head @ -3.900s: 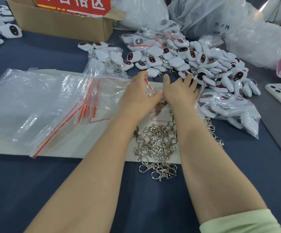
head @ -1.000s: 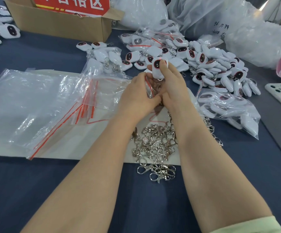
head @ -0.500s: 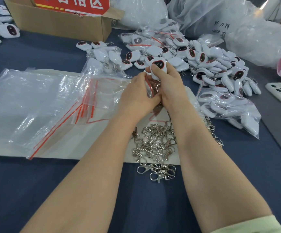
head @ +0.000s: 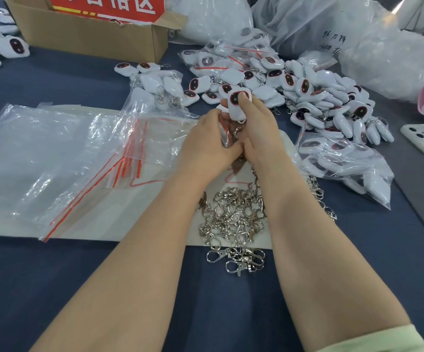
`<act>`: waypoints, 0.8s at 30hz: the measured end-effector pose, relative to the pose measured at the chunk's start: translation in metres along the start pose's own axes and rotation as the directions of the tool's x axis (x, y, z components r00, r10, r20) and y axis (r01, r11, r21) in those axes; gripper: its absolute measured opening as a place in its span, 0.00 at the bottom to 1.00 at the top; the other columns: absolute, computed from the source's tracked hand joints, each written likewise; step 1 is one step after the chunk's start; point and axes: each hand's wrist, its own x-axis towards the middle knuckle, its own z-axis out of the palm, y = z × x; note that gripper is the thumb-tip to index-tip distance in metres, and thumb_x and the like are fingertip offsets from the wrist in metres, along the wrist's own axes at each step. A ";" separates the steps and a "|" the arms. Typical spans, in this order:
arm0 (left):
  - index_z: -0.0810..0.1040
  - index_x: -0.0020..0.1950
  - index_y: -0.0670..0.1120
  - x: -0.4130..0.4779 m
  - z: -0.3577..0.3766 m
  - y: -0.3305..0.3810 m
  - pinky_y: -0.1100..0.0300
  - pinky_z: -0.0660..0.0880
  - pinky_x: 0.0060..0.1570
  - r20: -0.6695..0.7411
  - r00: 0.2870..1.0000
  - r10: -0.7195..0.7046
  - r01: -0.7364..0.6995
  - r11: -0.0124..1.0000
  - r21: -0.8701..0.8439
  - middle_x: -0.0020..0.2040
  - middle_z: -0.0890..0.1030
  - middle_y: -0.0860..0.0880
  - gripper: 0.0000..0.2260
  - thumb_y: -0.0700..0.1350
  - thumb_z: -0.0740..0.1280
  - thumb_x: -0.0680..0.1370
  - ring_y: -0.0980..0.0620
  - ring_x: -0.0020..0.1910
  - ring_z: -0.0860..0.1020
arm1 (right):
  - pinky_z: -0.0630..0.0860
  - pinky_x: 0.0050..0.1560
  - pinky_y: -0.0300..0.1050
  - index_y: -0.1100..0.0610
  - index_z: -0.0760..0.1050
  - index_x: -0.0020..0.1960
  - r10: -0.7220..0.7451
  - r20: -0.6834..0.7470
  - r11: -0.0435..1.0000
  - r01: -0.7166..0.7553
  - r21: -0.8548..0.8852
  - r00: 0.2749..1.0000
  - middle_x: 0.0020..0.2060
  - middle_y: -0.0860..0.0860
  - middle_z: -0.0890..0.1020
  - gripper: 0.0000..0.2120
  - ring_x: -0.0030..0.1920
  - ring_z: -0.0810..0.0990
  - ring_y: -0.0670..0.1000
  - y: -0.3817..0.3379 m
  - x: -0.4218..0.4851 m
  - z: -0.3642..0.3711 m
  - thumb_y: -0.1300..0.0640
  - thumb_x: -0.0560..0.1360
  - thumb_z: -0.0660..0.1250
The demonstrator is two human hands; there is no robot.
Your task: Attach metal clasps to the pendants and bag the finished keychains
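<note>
1. The light is bright, soft and even. It is strongest toward the top right corner, which is burnt out to white.
2. White glare spreads across the clear plastic bags (head: 41,158) on the left, and the metal clasps (head: 233,219) glint.
3. Shadows on the table (head: 206,313) are weak and soft-edged.
4. Focus is crisp at the centre, on the pendant (head: 239,105) held in the right hand (head: 259,130). The corners look softer.
5. Wide-angle distortion bows the cardboard box (head: 91,34) and swells the arms toward the bottom edge.
</note>
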 end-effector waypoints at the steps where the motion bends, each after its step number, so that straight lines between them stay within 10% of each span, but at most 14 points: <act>1: 0.70 0.62 0.45 0.000 0.000 0.000 0.56 0.70 0.53 0.002 1.000 -0.001 0.001 1.000 0.000 0.59 0.75 0.47 0.24 0.49 0.72 0.70 0.48 0.57 0.74 | 0.79 0.43 0.47 0.58 0.77 0.45 -0.007 0.005 1.000 0.007 -0.005 1.000 0.38 0.53 0.83 0.08 0.36 0.79 0.51 0.000 0.000 0.000 0.60 0.80 0.61; 24: 0.70 0.63 0.44 0.000 -0.001 0.002 0.50 0.72 0.55 0.018 1.000 -0.007 0.007 1.000 0.022 0.59 0.75 0.46 0.24 0.49 0.71 0.71 0.46 0.57 0.74 | 0.79 0.46 0.49 0.59 0.76 0.41 0.036 -0.032 0.998 -0.038 -0.059 0.999 0.36 0.53 0.82 0.06 0.35 0.80 0.50 -0.001 0.000 0.000 0.62 0.77 0.66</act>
